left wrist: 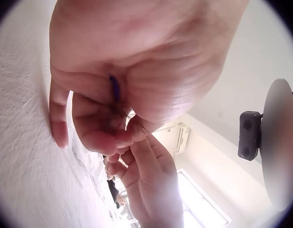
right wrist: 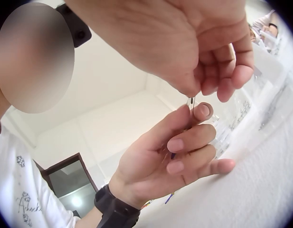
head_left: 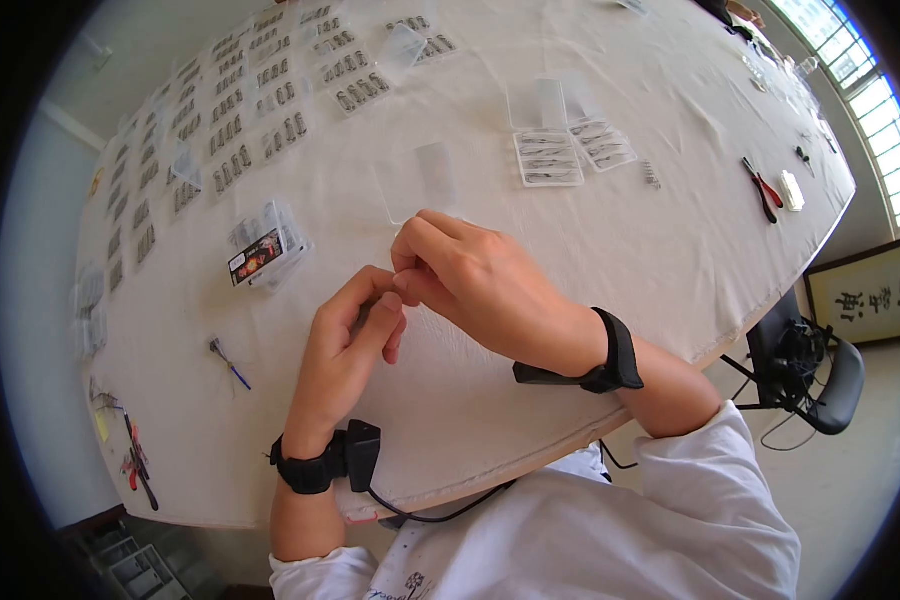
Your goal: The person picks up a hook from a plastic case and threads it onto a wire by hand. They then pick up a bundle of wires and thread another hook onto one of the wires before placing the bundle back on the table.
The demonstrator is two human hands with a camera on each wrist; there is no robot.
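Note:
My left hand and right hand meet fingertip to fingertip over the white-covered table. Between them, a small thin metal wire piece shows in the right wrist view. My right thumb and forefinger pinch its upper end, while the left thumb and forefinger grip it lower down. A slim blue piece with fine hair-like strands beside it sits inside the curled left fingers. Most of what the left hand holds is hidden; I cannot tell its exact kind.
An open clear plastic box lies just beyond the hands. Filled lure boxes stand behind, with rows of packed metal lures at far left. A blue-tipped tufted piece, a stacked box pile and red-handled pliers lie around.

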